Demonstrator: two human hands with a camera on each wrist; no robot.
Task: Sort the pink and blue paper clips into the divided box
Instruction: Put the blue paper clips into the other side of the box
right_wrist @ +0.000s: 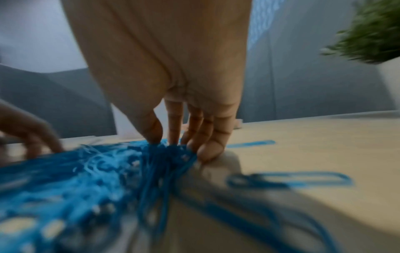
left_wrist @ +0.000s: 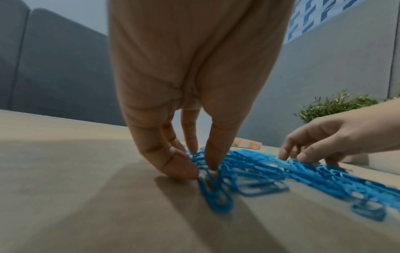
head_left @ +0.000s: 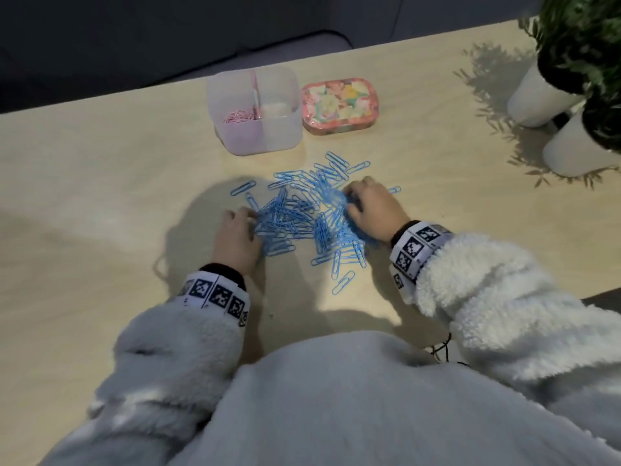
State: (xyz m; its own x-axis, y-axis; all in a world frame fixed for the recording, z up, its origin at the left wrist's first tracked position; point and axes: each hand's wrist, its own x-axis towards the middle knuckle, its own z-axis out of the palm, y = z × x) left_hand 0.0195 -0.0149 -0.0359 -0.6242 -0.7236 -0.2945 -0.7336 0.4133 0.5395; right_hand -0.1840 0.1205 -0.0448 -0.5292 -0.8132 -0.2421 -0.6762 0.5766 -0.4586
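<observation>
The blue paper clips (left_wrist: 270, 169) are spread in a heap on the table (left_wrist: 75, 188). At the heap's left edge, clips are pinched by the left hand (left_wrist: 190, 85); the right hand (left_wrist: 324, 140) (fingers curled) rests on its far side.

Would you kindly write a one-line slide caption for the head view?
Both hands gather blue paper clips on the table; pink paper clips already fill one compartment of the divided box.
</observation>
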